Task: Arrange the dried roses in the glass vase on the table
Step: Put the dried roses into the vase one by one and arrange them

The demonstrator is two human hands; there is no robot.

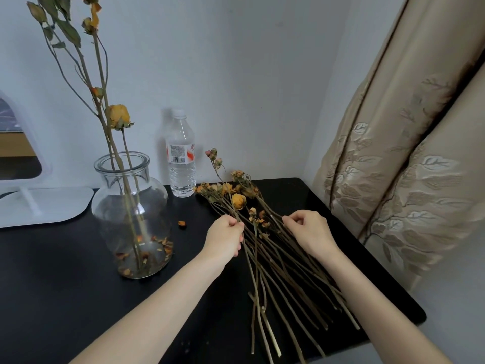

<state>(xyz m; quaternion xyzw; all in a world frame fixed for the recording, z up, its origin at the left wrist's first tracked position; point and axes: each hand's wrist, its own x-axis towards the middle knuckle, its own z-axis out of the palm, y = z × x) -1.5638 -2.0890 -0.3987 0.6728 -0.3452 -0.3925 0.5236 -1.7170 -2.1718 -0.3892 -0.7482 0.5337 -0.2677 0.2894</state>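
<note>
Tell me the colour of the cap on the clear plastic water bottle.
White: the cap of the clear plastic water bottle, best in the head view.

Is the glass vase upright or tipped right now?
Upright: the glass vase stands on its base on the black table, mouth up, with a few dried roses standing in it.

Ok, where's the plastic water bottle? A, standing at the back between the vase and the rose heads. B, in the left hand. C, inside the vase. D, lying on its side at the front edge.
A: the water bottle stands upright by the wall, right of the glass vase and left of the heads of the loose roses lying on the table.
</note>
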